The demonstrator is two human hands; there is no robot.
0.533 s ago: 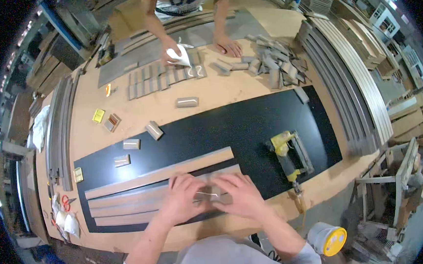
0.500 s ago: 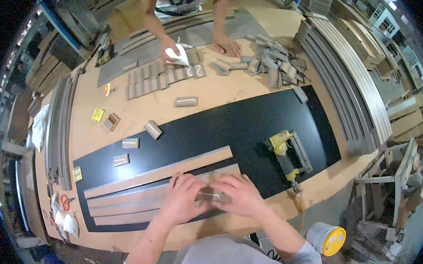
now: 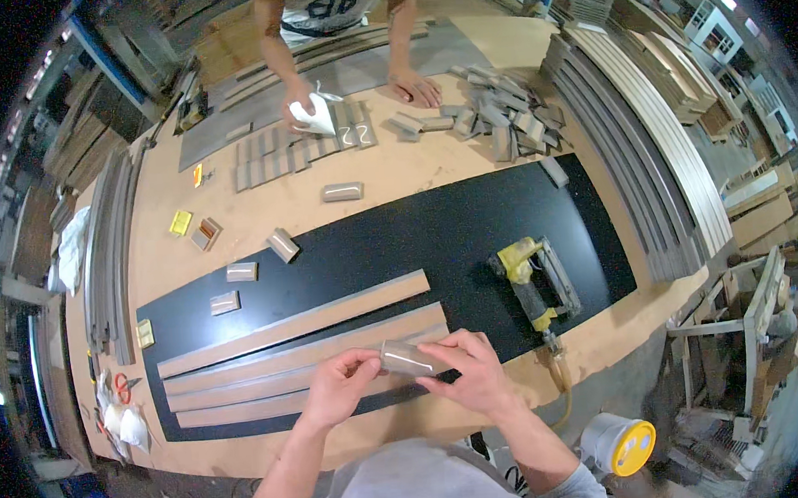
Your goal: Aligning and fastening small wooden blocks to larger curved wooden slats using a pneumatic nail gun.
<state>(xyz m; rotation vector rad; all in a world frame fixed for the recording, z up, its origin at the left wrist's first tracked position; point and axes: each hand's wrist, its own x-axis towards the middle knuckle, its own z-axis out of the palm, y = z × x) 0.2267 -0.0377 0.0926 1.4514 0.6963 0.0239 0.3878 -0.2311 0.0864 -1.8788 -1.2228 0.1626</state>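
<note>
A small grey-brown wooden block (image 3: 410, 358) with a white line of glue on its face is held up between my two hands. My left hand (image 3: 339, 388) pinches its left end with thumb and fingertips. At the other end, my right hand (image 3: 472, 371) grips it between fingers and thumb. Below and to the left, long wooden strips (image 3: 302, 320) lie side by side on a black panel (image 3: 389, 245). More glued blocks, such as one (image 3: 241, 272) on the panel's left part and another (image 3: 282, 245) at its far edge, lie beyond the strips.
A yellow nail gun (image 3: 533, 281) with a hose rests on the panel at right. Across the table, a co-worker's hand holds a white glue bag (image 3: 314, 116) over rows of blocks (image 3: 259, 159). A block pile (image 3: 510, 116) and stacked boards (image 3: 638, 158) stand at right, red-handled scissors (image 3: 123, 389) at left.
My hands have risen slightly and moved apart, so the block between them shows its glued face. The co-worker's glue bag has shifted left in the picture.
</note>
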